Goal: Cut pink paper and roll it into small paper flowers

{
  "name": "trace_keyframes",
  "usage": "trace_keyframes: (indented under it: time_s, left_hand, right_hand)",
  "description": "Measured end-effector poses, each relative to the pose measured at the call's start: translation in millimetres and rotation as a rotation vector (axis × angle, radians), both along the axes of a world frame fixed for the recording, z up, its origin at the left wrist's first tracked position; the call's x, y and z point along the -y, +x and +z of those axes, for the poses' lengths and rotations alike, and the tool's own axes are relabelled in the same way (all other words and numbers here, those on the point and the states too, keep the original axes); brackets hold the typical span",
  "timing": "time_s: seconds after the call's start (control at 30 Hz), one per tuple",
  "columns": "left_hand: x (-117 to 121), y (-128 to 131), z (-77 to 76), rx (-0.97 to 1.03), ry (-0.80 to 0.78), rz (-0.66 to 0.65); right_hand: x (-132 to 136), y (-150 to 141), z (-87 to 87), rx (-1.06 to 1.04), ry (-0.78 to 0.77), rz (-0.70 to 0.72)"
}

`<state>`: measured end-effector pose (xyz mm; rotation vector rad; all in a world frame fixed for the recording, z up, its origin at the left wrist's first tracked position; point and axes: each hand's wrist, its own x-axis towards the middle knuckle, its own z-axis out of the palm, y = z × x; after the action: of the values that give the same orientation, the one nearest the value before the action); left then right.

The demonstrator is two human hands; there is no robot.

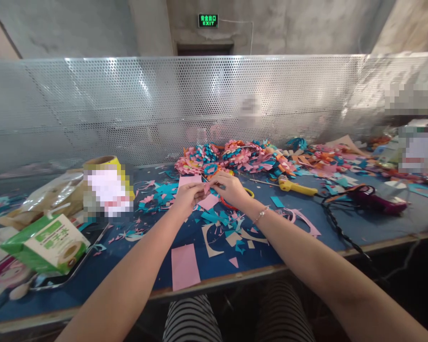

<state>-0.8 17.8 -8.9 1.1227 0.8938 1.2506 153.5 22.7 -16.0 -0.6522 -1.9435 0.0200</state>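
Note:
My left hand [189, 195] and my right hand [231, 188] meet over the middle of the table, fingertips pinched. Between them is a small pink piece [207, 188] of felt or paper; which cannot be told. Just below the fingers lies another pink piece [209, 202]. Scissors with red and yellow handles [228, 205] rest partly under my right hand and wrist. Nearer the table edge is a pink rectangular sheet [185, 267]. Beige offcuts with curved cutouts [211, 243] and blue scraps [219, 218] are scattered beside it.
Behind my hands sit heaped pink, blue and orange flower-like pieces [246, 156], before a perforated metal screen [128, 104]. To the right lies a yellow-handled tool [299, 187] with a thin metal tip, near a black cord [337, 228]. A green drink carton [50, 244] stands left.

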Motion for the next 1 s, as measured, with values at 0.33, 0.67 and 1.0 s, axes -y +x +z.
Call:
trace_keyframes:
  time_s: [0.33, 0.67, 1.0]
  left_hand:
    - [-0.1, -0.2, -0.1, 0.030, -0.040, -0.016]
    - [4.6, 1.9, 3.2, -0.048, 0.050, 0.040]
    - [1.4, -1.7, 3.9, -0.166, 0.129, 0.005]
  right_hand:
    - [-4.5, 5.5, -2.6, 0.186, 0.070, 0.025]
    - [2.0, -7.5, -1.3, -0.192, -0.340, 0.072]
    - [-4.5, -17.0, -0.7, -0.399, -0.677, 0.204]
